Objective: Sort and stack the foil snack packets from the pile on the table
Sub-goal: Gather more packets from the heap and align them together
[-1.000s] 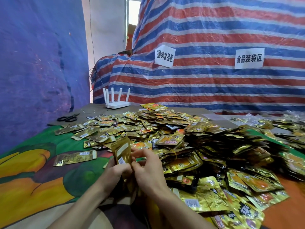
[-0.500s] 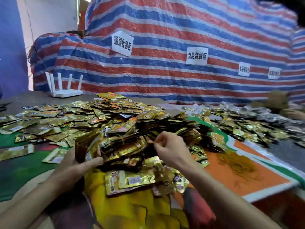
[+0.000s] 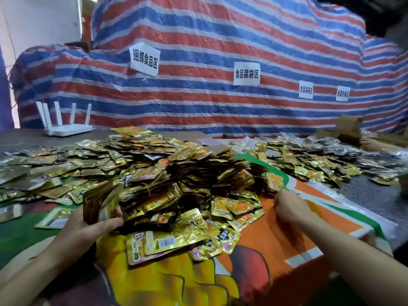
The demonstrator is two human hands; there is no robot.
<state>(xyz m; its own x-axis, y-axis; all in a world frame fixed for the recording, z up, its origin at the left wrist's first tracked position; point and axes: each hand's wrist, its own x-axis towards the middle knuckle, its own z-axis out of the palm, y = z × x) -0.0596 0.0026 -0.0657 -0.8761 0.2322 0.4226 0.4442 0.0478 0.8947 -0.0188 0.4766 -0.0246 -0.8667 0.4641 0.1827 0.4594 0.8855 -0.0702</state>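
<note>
The left hand [image 3: 88, 226] gripped a packet stack [image 3: 99, 202]; right hand [image 3: 287, 206] curled at pile [image 3: 176, 171] edge, hold unclear. Best pinch one packet, square it on.

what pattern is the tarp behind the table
The tarp has red, blue and white horizontal stripes; the head view shows it best.

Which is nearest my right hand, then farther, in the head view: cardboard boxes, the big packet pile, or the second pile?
1. Big packet pile, beside the right hand, to its left.
2. Second pile, farther back right.
3. Cardboard boxes, beyond it, far right.
</note>
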